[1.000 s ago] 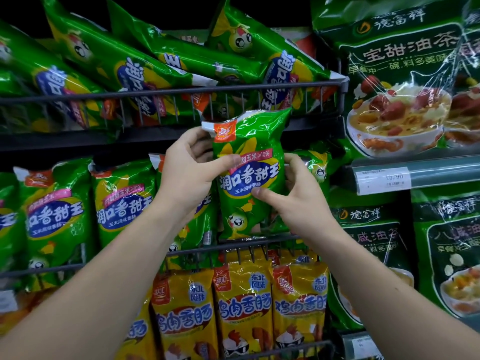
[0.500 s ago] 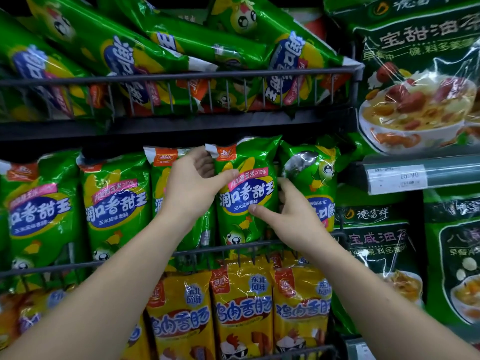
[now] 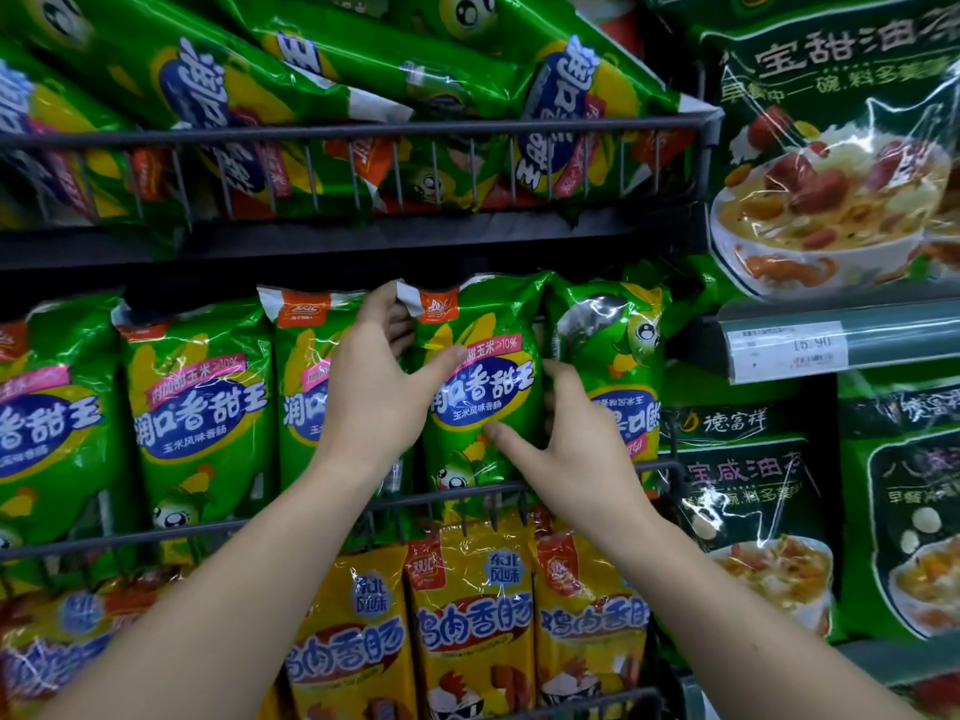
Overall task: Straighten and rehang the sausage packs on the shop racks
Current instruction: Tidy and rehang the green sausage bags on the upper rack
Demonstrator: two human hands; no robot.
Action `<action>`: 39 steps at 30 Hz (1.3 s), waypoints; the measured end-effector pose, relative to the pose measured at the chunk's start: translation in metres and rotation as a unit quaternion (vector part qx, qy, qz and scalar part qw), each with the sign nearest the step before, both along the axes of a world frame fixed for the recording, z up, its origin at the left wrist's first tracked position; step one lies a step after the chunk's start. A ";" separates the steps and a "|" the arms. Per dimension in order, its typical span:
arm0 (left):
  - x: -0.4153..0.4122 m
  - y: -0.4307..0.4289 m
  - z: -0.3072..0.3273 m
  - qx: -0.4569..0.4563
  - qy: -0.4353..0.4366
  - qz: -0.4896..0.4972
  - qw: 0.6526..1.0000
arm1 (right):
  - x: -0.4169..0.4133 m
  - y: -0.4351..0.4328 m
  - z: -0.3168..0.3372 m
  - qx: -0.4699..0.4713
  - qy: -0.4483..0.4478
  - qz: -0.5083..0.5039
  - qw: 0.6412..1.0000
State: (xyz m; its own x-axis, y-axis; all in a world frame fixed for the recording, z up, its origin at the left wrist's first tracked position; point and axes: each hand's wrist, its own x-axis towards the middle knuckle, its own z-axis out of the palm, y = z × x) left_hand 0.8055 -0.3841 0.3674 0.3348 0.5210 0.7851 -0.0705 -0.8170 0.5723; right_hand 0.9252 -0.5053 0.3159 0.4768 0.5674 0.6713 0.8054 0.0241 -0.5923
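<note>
Here the green pack (image 3: 483, 387) stands upright in the middle rack (image 3: 447, 498), in line with its green neighbours, its foot tucked behind the front rail and its white top seal up under the dark shelf edge. Both hands are on it, one to each side, which looks like a way to square it and keep it from leaning while it settles. The left hand (image 3: 374, 397) wraps the pack's left edge, thumb across the printed face and fingers (image 3: 395, 324) curled behind near the top corner, so it is holding the pack. The right hand (image 3: 566, 444) presses from the right, thumb on the lower face and fingers slipped into the gap beside the next pack (image 3: 608, 366); that one is turned and shows its label upside down, so it probably needs fixing next. Whether the top actually hangs on a hook cannot be told, since the shelf shadow hides it.

Above, the upper rack (image 3: 363, 132) carries green packs lying slanted in a heap. Below, yellow packs (image 3: 472, 615) stand in a neat row. To the right are larger soup bags (image 3: 826, 148) and a price strip (image 3: 789, 348).
</note>
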 end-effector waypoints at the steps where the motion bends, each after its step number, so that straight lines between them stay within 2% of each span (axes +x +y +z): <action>1: 0.000 0.000 0.000 0.008 0.005 0.007 1.000 | 0.000 -0.003 -0.001 0.010 -0.004 -0.004 1.000; 7: -0.001 -0.002 -0.006 0.039 -0.001 0.053 0.998 | 0.020 -0.026 -0.005 0.110 -0.071 -0.097 0.987; 11: 0.000 -0.001 -0.008 0.038 -0.002 0.062 0.997 | 0.030 -0.034 -0.007 0.146 -0.114 -0.174 0.967; 13: 0.000 0.001 -0.008 0.034 0.005 0.064 0.997 | 0.033 -0.038 -0.006 0.141 -0.090 -0.194 0.967; 16: -0.001 0.002 -0.007 0.024 0.014 0.065 0.998 | 0.032 -0.042 -0.006 0.081 -0.095 -0.216 0.968; 24: 0.000 0.002 -0.005 0.039 0.055 0.093 0.993 | 0.033 -0.039 0.005 0.020 -0.032 -0.210 0.977; 27: 0.000 -0.003 -0.006 0.040 0.046 0.100 0.993 | 0.029 -0.037 0.004 0.012 -0.042 -0.195 0.980; 33: -0.003 -0.010 -0.012 0.052 0.035 0.100 0.993 | 0.030 -0.034 0.008 0.036 -0.076 -0.183 0.980; 39: -0.013 -0.022 -0.018 0.110 0.035 0.156 0.981 | 0.034 -0.033 0.014 0.065 -0.041 -0.114 0.990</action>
